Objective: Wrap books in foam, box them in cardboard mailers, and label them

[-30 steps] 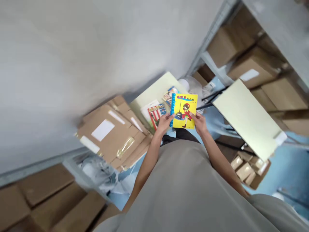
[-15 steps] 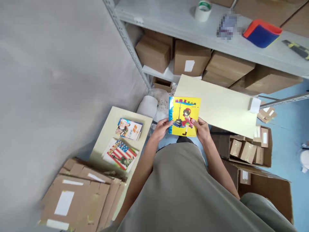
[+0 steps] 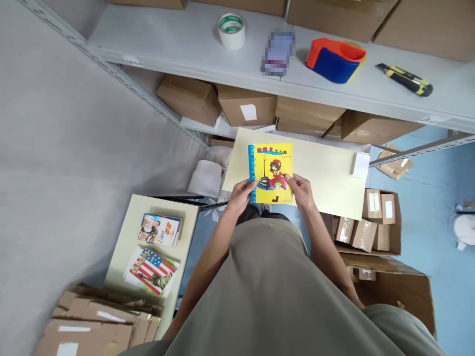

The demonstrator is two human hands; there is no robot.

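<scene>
Yellow book (image 3: pixel 274 158) before the cream table (image 3: pixel 326 173), hiding part of it
Left hand (image 3: pixel 240 197) and right hand (image 3: pixel 301 192) pinch the book's side edges. Beyond the table, a grey metal shelf (image 3: pixel 178 44) bears a round tape roll (image 3: pixel 234 39); left of the table, flat paper booklets (image 3: pixel 161 230); below its right end, open cardboard cartons (image 3: pixel 411 296).

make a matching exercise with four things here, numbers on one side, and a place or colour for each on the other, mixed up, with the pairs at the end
Things:
1. picture book
2. roll of tape
3. utility knife
4. Statue of Liberty booklet

Places and colours:
A. black and yellow
B. on the table that also bears the cardboard stack
C. white, with green on its core
D. held between the left hand and the right hand

Right pairs: 1-D, 2-C, 3-A, 4-B
</scene>
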